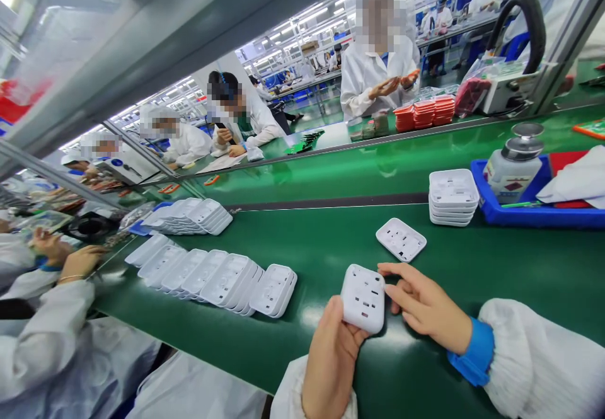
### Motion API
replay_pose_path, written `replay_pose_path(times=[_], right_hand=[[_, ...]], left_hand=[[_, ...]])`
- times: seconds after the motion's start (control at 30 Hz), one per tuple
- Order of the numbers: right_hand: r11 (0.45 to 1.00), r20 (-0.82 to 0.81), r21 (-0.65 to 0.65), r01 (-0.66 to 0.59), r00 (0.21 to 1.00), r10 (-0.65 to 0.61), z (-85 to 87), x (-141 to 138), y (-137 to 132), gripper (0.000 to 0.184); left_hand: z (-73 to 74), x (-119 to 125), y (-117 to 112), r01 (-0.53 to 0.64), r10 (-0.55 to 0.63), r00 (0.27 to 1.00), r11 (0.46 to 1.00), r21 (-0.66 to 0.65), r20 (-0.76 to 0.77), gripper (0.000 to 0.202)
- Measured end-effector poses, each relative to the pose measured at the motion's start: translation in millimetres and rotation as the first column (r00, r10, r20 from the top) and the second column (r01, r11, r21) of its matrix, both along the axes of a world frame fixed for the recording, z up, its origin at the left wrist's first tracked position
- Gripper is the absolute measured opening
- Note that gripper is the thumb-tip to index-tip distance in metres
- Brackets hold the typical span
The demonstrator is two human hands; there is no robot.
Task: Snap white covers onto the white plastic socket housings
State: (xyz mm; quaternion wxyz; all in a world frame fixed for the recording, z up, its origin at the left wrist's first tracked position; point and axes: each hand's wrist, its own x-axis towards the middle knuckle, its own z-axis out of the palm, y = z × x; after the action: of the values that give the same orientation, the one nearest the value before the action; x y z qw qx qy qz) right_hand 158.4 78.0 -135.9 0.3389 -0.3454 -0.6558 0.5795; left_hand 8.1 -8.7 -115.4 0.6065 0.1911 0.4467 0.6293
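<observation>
In the head view, my left hand (333, 356) grips a white plastic housing (363, 298) by its lower left, thumb along the edge. Its face has several small dark slots. My right hand (423, 302), with a blue band (474, 351) at the wrist, is at the housing's right side with fingers apart; its fingertips are at the edge. Just beyond lies a single white cover (401, 240) with slots, flat on the green table (321, 236). To the left, overlapping rows of white covers (227, 280) lie on the table, the nearest stack (273, 290) at their right end.
A stack of white covers (452, 196) stands at the back right beside a blue tray (543, 217) holding a dispenser bottle (513, 170) and white cloth. Behind runs a green conveyor (331, 176). A co-worker's hands (78, 261) are at the left; a person opposite handles red parts.
</observation>
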Motion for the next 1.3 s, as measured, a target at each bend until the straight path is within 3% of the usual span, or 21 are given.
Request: replay_pose_path(times=[0.07,0.1,0.13,0.2,0.27,0.33,0.37,0.43,0.53,0.73,0.9,1.07,1.3], right_hand=[[0.961,0.021,0.264,0.078,0.996,-0.086,-0.5,2,1,0.031],[0.926,0.020,0.362,0.106,0.992,-0.122,0.1,4,2,0.026],[0.894,0.012,0.426,0.137,0.988,-0.157,1.0,6,4,0.025],[0.850,0.003,0.489,0.194,0.974,-0.225,2.1,11,9,0.024],[0.820,0.011,0.520,0.240,0.958,-0.287,0.7,15,17,0.023],[0.801,0.027,0.538,0.263,0.944,-0.328,-3.4,20,24,0.019],[0.795,0.033,0.544,0.268,0.940,-0.340,-6.2,21,28,0.017],[0.799,0.050,0.536,0.274,0.934,-0.353,-11.8,23,33,0.016],[0.831,0.091,0.493,0.258,0.934,-0.345,-17.2,24,34,0.016],[0.887,0.162,0.387,0.252,0.928,-0.335,-18.6,22,30,0.025],[0.926,0.253,0.328,0.188,0.927,-0.278,-25.3,25,32,0.030],[0.918,0.256,0.337,0.208,0.918,-0.302,-23.3,22,28,0.030],[0.900,0.246,0.415,0.130,0.937,-0.249,-27.7,23,32,0.026]], left_hand=[[-6.1,-5,-4,-0.103,0.120,0.937,0.992,0.071,-0.328,0.025],[-9.6,-10,-6,-0.145,0.190,0.842,0.981,0.128,-0.505,0.022],[-12.7,-17,-7,-0.170,0.262,0.702,0.965,0.201,-0.662,0.019],[-16.8,-34,-11,-0.162,0.402,0.349,0.915,0.369,-0.846,0.014],[-17.3,-52,-13,-0.112,0.520,0.013,0.850,0.515,-0.854,0.011],[-16.0,-71,-15,-0.076,0.575,-0.260,0.789,0.610,-0.776,0.010],[-15.6,-79,-16,-0.067,0.571,-0.364,0.772,0.632,-0.736,0.010],[-16.6,-95,-19,-0.064,0.526,-0.502,0.769,0.636,-0.687,0.009],[-21.6,-113,-24,-0.065,0.445,-0.567,0.815,0.576,-0.694,0.009],[-23.4,-124,-27,-0.115,0.346,-0.576,0.862,0.493,-0.740,0.010],[-20.8,-127,-25,-0.137,0.339,-0.588,0.853,0.504,-0.734,0.012],[-21.6,-137,-22,-0.163,0.312,-0.619,0.846,0.507,-0.720,0.010],[-23.3,-183,-15,-0.317,0.218,-0.687,0.768,0.556,-0.693,0.025]])
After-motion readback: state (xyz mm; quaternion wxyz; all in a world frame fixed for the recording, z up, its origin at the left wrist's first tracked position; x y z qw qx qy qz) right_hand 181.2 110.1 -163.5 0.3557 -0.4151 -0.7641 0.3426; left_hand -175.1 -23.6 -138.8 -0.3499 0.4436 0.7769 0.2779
